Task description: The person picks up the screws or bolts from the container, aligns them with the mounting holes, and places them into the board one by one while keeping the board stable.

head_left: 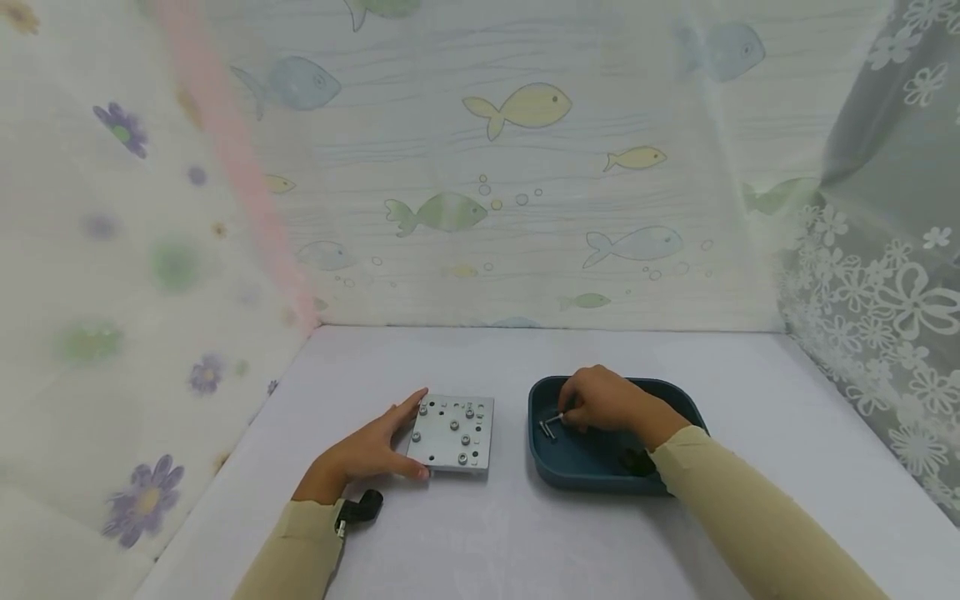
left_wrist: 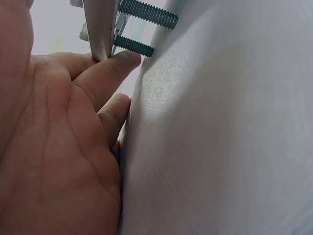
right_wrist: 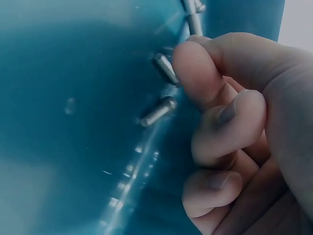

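Observation:
On the left, a square silver metal plate (head_left: 442, 448) has several socket-head bolts (head_left: 454, 426) set into its holes. My left hand (head_left: 367, 450) holds it by its left side, thumb at the near corner and fingers at the far one. In the left wrist view, threaded bolt shanks (left_wrist: 149, 13) stick out beneath the plate (left_wrist: 100, 29), and a finger touches its edge. My right hand (head_left: 607, 400) is inside the blue tray (head_left: 585, 481), pinching a bolt (right_wrist: 194, 24) between thumb and forefinger. Loose bolts (right_wrist: 159, 111) lie on the tray floor beside the fingertips.
White cloth covers the table (head_left: 480, 542). Behind it hangs a fish-print curtain (head_left: 525, 275), with flowered sheets at both sides. A black wrist camera (head_left: 365, 506) sits at the left cuff. Another dark object (head_left: 636, 461) shows by the right cuff, over the tray.

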Available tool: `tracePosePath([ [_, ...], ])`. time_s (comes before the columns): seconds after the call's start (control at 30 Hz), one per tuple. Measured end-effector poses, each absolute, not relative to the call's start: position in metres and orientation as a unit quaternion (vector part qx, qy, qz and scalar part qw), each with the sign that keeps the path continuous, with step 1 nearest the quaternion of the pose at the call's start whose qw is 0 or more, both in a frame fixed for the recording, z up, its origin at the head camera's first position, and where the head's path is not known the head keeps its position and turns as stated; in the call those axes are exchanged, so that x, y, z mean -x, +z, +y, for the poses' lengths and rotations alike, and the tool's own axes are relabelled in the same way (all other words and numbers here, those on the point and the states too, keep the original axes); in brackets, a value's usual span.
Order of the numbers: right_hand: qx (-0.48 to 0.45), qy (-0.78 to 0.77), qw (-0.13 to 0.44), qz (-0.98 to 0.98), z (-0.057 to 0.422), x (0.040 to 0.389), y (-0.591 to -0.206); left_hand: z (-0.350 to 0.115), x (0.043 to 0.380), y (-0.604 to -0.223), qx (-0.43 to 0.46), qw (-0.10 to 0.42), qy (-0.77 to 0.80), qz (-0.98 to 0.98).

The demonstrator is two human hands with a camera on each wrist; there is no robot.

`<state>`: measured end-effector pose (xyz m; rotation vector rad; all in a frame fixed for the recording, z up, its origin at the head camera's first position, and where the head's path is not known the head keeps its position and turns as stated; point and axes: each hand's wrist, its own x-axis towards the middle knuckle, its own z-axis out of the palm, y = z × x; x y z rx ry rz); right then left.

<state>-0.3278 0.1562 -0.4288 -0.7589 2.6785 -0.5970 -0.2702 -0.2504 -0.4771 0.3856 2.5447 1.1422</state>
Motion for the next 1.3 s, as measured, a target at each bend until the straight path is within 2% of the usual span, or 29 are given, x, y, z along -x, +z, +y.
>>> tracePosePath([
  [0.27,0.267,-0.241,0.142,0.922,0.160,0.326,-0.414,-0.251,0.270,-0.476,-0.136,0.163,0.402,0.890],
  [0.6,0.244,-0.286,0.111,0.920,0.169,0.324,-0.394,-0.252,0.269,-0.479,-0.133,0.164,0.400,0.892],
  [0.87,0.203,-0.326,0.035,0.923,0.177,0.310,-0.370,-0.251,0.268,-0.478,-0.135,0.164,0.405,0.889],
  [1.3,0.225,-0.373,-0.011,0.900,0.167,0.291,-0.371,-0.252,0.271,-0.479,-0.133,0.165,0.399,0.892],
])
